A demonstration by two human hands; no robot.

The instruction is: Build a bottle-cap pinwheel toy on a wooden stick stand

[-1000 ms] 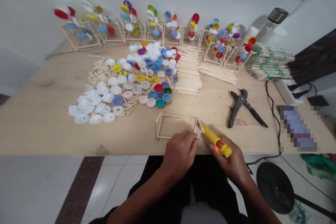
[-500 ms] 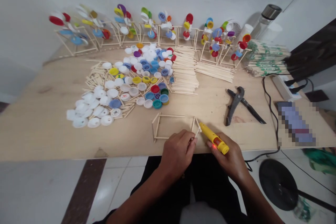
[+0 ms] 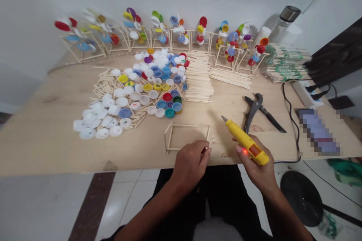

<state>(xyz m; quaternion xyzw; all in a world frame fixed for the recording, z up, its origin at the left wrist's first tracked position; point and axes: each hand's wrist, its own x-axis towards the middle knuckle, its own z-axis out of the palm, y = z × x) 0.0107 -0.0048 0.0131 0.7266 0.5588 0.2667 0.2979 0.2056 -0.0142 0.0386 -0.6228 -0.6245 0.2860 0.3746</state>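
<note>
One wooden stick frame (image 3: pixel 185 125), one yellow glue gun (image 3: pixel 241 136)
Near the desk's front edge, the left grip (image 3: pixel 190 162) pinches the frame's right end; the right grip (image 3: pixel 259 169) wraps the gun, its nozzle apart from the frame.

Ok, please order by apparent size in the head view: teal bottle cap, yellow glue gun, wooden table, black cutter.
Wooden table
Yellow glue gun and black cutter: too alike to rank
Teal bottle cap
</note>
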